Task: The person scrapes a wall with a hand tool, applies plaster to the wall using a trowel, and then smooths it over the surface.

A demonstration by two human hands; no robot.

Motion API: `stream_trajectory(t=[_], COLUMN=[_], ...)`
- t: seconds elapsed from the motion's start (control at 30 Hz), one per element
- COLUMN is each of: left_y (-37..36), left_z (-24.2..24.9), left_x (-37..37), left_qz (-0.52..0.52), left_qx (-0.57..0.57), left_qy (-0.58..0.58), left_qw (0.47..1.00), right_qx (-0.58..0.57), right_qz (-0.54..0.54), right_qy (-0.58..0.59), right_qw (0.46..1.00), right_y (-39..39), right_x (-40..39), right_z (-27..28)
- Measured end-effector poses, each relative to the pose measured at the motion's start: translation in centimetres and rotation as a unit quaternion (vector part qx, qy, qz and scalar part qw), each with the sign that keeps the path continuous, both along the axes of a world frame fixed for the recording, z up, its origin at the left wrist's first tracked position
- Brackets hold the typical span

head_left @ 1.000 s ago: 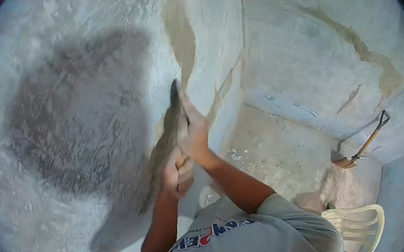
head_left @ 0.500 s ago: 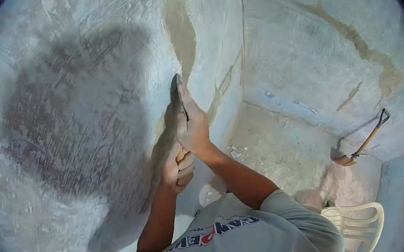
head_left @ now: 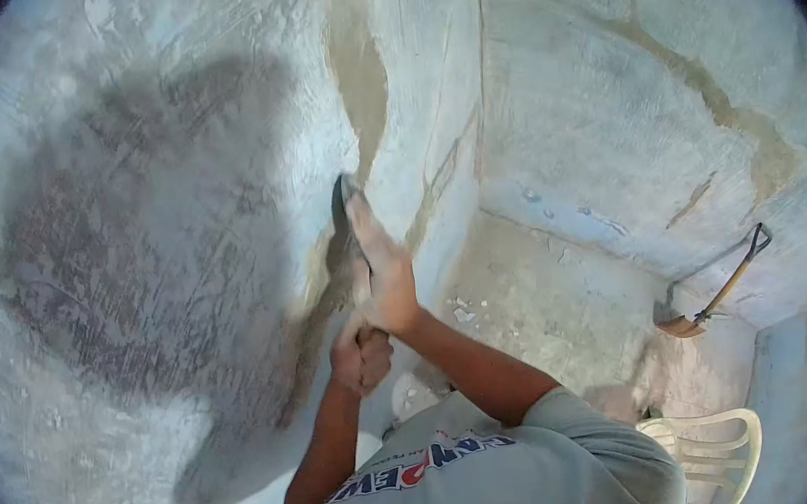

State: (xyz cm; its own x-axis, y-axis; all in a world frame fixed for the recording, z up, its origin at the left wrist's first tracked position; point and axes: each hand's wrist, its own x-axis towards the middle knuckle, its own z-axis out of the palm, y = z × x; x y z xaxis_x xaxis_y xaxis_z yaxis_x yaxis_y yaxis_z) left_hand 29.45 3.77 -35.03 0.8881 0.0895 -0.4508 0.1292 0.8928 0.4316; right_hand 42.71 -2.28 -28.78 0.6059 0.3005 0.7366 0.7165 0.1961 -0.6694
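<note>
A trowel [head_left: 341, 197], seen nearly edge-on, lies against the rough plastered wall [head_left: 224, 22] beside a brown unpainted strip [head_left: 365, 85]. Its dark tip shows above my fingers; most of the blade and the handle are hidden. My left hand [head_left: 362, 360] is closed in a fist around the handle end. Just above it, my right hand [head_left: 387, 279] grips the trowel with its fingers stretched along the blade, pressing toward the wall. The right hand is slightly blurred by motion.
A shovel [head_left: 730, 284] leans in the far corner at the right. A pale plastic chair [head_left: 749, 441] stands at the lower right. Flakes of debris [head_left: 464, 314] lie on the floor [head_left: 518, 278]. The adjoining wall [head_left: 586, 99] has brown patched cracks.
Both hands and the trowel have moved down the wall and slightly left. The trowel's tip now sits lower beside the brown strip. The grip looks much the same.
</note>
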Motion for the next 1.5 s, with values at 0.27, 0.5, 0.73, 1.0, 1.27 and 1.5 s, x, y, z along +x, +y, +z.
stream_trajectory(t=[0.27,0.5,0.73,1.0,1.27,1.5], left_y=[-0.2,0.1,0.6,1.7,-1.0,1.5], left_z=[3.2,-2.7,-2.7,-3.5,-7.2,-6.9], left_x=[2.7,1.6,3.2,5.5,5.2,7.0], left_qz=[-0.033,-0.01,0.004,-0.054,0.015,-0.025], left_qx=[0.167,0.035,0.119,0.197,0.212,0.223], left_qy=[0.015,-0.079,0.02,-0.108,-0.084,-0.086], left_qw=[0.985,0.996,0.993,0.973,0.974,0.971], right_qx=[0.023,0.013,0.028,0.032,0.05,0.021], right_qz=[0.019,-0.002,-0.005,-0.011,0.01,0.0], right_qy=[0.015,-0.037,-0.033,-0.06,-0.143,-0.114], right_qw=[0.999,0.999,0.999,0.998,0.988,0.993], right_y=[0.6,0.1,0.1,1.0,0.8,1.2], right_x=[2.4,0.9,1.9,3.9,4.2,4.8], right_z=[-0.7,-1.5,-1.0,-0.9,-4.8,-3.9])
